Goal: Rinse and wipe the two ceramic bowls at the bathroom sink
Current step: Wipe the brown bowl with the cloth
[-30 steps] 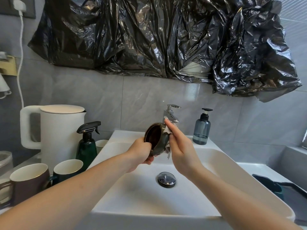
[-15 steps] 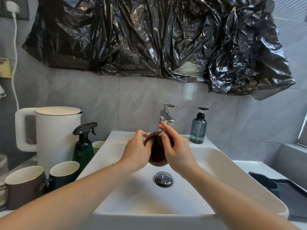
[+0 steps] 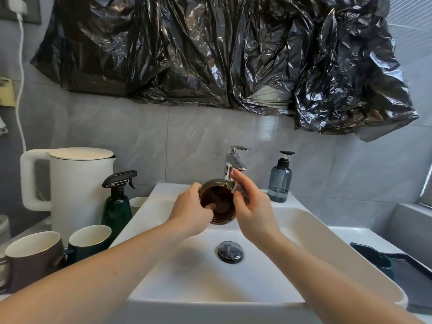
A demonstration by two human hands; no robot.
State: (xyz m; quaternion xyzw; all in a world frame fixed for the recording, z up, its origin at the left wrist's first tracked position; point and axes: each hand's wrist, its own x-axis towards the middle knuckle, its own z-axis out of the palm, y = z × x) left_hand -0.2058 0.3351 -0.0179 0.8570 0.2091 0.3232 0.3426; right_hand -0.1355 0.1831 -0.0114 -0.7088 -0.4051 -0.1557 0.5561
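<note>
Gripping a small brown ceramic bowl (image 3: 218,203) over the back of the white sink (image 3: 311,232), just under the chrome faucet (image 3: 234,163), opening tilted toward the camera. Curling the left hand (image 3: 190,212) round the bowl's left rim, thumb dipping into the dark inside. Pressing the right hand (image 3: 253,206) against the bowl's right side, pinching a pale scrap of cloth or tissue (image 3: 238,187) between fingers and bowl wall; hard to tell the material. Blocking part of the faucet spout with the raised right fingers. Hanging both forearms across the basin, above the round chrome drain plug (image 3: 230,251).

Standing to the left on the counter: a white kettle (image 3: 77,183), a dark green spray bottle (image 3: 117,202), a small white cup (image 3: 138,203) half hidden behind it, a green mug (image 3: 90,242) and a brown mug (image 3: 34,258). Sitting on the sink's back right corner: a blue-grey pump bottle (image 3: 280,181). Draping above, over the tiled wall: crumpled black plastic sheeting (image 3: 210,50). Lying at far right: a dark teal item (image 3: 371,256), partly cut off. Showing only one bowl.
</note>
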